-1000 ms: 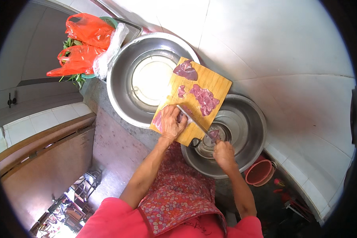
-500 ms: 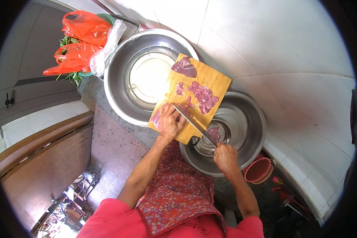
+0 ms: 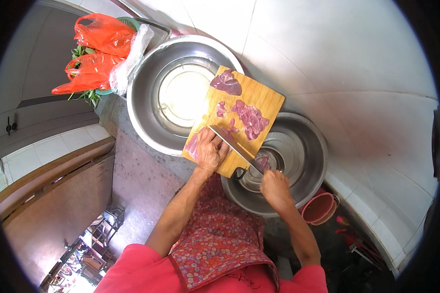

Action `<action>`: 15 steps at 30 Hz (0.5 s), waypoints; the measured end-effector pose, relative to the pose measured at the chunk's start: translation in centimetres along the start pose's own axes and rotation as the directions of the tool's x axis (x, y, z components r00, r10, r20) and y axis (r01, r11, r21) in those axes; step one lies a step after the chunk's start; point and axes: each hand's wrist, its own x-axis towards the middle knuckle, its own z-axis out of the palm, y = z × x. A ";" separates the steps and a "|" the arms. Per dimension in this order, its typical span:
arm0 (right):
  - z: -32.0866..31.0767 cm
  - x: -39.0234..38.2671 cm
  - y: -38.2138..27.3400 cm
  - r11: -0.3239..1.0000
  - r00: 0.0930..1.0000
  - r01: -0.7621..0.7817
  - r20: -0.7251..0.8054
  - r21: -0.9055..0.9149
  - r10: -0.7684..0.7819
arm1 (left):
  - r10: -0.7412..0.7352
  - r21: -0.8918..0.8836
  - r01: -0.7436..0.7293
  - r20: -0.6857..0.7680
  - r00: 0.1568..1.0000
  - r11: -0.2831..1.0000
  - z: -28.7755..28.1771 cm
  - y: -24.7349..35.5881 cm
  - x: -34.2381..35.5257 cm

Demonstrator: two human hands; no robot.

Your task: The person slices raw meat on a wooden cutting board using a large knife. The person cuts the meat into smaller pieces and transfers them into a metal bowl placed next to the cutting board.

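A wooden cutting board (image 3: 259, 97) lies across two steel basins. It carries a dark red slab of meat (image 3: 226, 82) at its far end and several cut pieces (image 3: 250, 118) in the middle. My left hand (image 3: 209, 151) presses down on another piece of meat (image 3: 191, 144) at the board's near corner. My right hand (image 3: 275, 189) grips the handle of a knife (image 3: 232, 144), whose blade lies across the board right beside my left fingers.
A large steel basin (image 3: 146, 88) sits under the board's left side and a second basin (image 3: 305, 151) under its right, with meat (image 3: 263, 161) inside. Orange plastic bags with greens (image 3: 95, 53) lie at the far left. A small red bucket (image 3: 319, 209) stands lower right.
The knife blade has shifted slightly along the board beside my left hand. My left hand stays on the meat at the board's near corner.
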 end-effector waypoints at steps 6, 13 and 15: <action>2.3 4.7 -3.2 0.998 0.999 0.020 -0.032 0.059 -0.018 | -0.021 0.023 0.021 -0.015 1.000 1.000 0.0 0.2 0.2; 1.2 0.7 3.4 0.977 0.987 -0.159 -0.006 0.144 0.161 | -0.064 -0.026 0.062 -0.083 0.994 0.998 0.1 0.2 0.1; 0.0 0.3 2.6 0.956 0.974 -0.201 -0.066 0.212 0.219 | -0.011 -0.016 0.010 -0.084 0.996 1.000 -0.4 0.9 -0.2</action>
